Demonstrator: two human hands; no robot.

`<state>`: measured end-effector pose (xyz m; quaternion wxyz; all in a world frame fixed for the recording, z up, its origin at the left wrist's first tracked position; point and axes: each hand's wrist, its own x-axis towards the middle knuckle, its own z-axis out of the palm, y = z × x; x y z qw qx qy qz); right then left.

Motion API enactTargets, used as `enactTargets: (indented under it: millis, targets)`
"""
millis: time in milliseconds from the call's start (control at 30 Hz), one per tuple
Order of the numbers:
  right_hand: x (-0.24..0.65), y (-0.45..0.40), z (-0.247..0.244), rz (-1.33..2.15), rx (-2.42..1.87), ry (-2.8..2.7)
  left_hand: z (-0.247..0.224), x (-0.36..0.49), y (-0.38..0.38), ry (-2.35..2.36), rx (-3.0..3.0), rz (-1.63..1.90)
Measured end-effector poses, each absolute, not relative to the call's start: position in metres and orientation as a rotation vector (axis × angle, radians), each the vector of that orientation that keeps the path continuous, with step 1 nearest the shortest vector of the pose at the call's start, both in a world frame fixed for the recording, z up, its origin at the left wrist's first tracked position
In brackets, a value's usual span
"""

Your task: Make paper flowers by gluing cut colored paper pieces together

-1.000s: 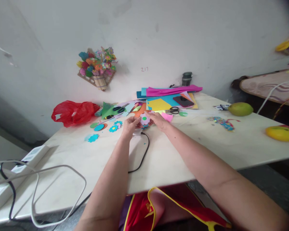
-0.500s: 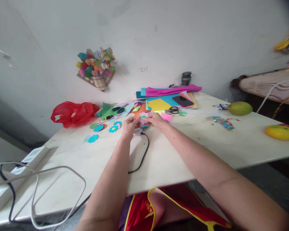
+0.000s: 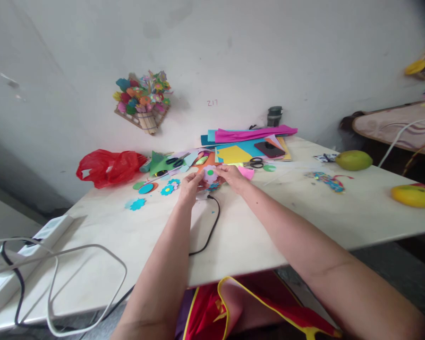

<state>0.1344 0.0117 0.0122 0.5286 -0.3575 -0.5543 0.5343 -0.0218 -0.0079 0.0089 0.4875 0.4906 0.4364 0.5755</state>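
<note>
A: Where is the scalloped lilac flower cut-out with a green round centre (image 3: pixel 210 173)?
B: Raised over the pale table (image 3: pixel 255 236), between the person's hands. The left hand (image 3: pixel 190 185) pinches its left edge between thumb and fingers.
A: And the right hand (image 3: pixel 232 175)?
B: Thumb and fingertips pinch the opposite edge; I can't tell how its other fingers lie.
A: What containers are there?
B: A bundled-stick holder (image 3: pixel 148 122) on the wall, full of multicoloured craft flowers (image 3: pixel 143 94). A crumpled red plastic bag (image 3: pixel 109 168) lies at the table's far left; I can't make out its contents.
A: Anything else?
B: A dark, cylindrical cup (image 3: pixel 275 116) stands behind the folded magenta sheet (image 3: pixel 253 134). Its inside can't be seen. Blue flower cut-outs (image 3: pixel 167 190) lie left of the hands, apart from the bag.
</note>
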Motion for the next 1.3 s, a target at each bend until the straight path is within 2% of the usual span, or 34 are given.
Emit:
enactTargets:
  millis: [367,833,1100,1300]
  targets:
    - [0.134,0.021,0.001,1.175,-0.798,-1.614,0.009,-0.019,-0.008,1.062,1.353,1.409]
    - [0.134,0.019,0.004,1.218,-0.816,-1.555,0.010,-0.021,-0.008,1.159,1.220,1.435]
    - [0.136,0.020,0.004,1.200,-0.797,-1.645,0.013,-0.019,-0.014,1.103,1.409,1.326]
    - [0.134,0.018,0.004,1.276,-0.766,-1.621,0.007,-0.019,-0.008,1.120,1.392,1.433]
